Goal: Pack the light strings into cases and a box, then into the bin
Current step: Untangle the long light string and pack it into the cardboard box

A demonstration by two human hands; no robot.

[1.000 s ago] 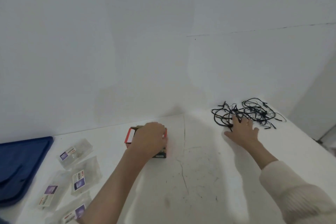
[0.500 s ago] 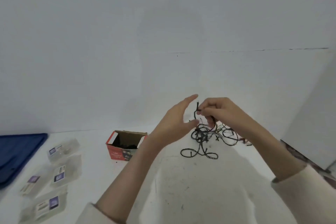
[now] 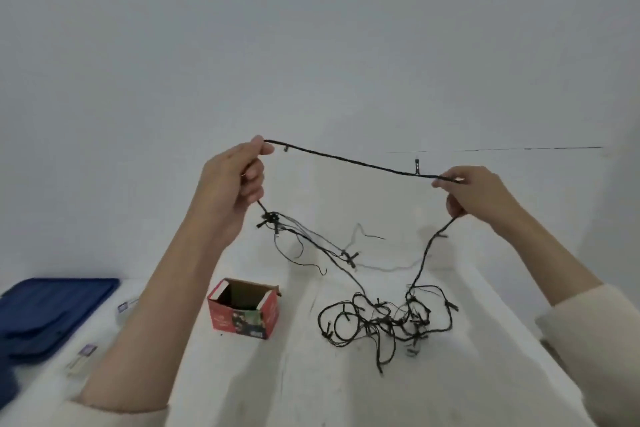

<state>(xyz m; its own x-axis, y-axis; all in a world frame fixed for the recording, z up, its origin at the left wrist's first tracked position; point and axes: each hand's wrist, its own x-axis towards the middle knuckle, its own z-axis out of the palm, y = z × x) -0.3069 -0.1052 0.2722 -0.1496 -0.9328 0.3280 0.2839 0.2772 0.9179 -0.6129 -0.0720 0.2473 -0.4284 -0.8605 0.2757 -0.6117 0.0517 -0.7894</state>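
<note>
A person's left hand [image 3: 230, 187] and right hand [image 3: 479, 196], close together half a second earlier, now stand apart, drawing a length of black light string [image 3: 349, 159] taut in the air, apparently untangling it before packing. The fingers [image 3: 258, 148] of each hand pinch the wire. The rest hangs to a heap on the white surface [image 3: 242, 378] beside the open red box [image 3: 244, 317].
</note>
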